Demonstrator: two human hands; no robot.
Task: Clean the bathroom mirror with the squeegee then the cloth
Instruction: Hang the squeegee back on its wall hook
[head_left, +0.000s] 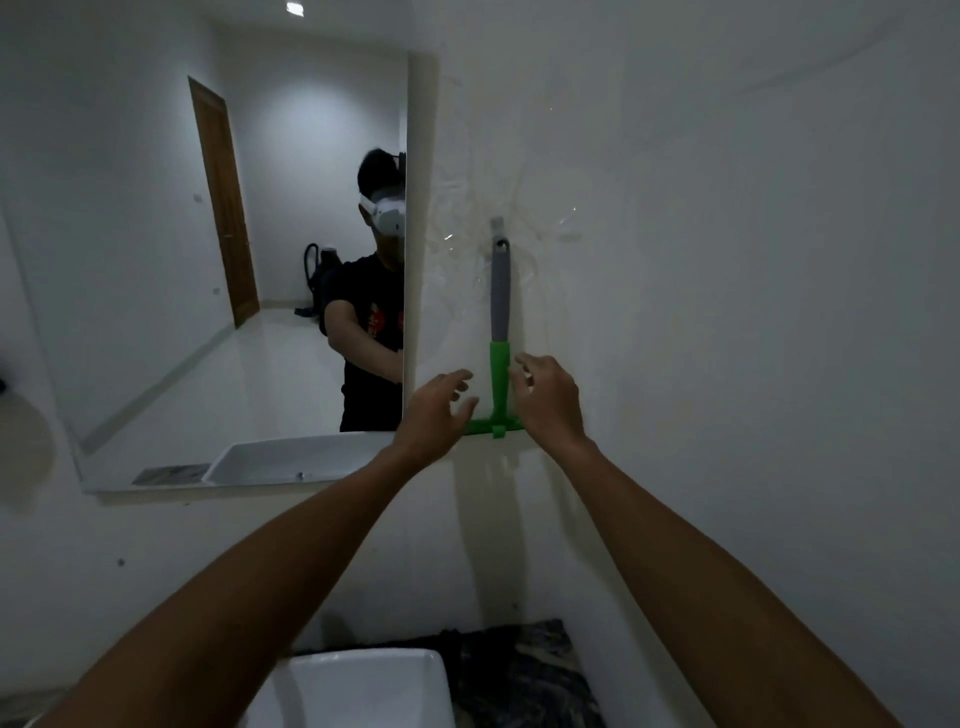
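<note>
Both hands open, reaching for the squeegee (500, 332) on the wall

It hangs from a hook (497, 224) right of the mirror (156, 260). My left hand (435, 410) and right hand (550, 402) flank it, fingers spread, holding nothing; a careless lift could drop it into the sink (358, 686).

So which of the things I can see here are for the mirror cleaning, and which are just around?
For the job:
- squeegee, hanging on the wall
- mirror
- left hand and right hand, open, either side of the squeegee

Just around:
- white basin
- dark marbled countertop

No cloth is in view.
</note>
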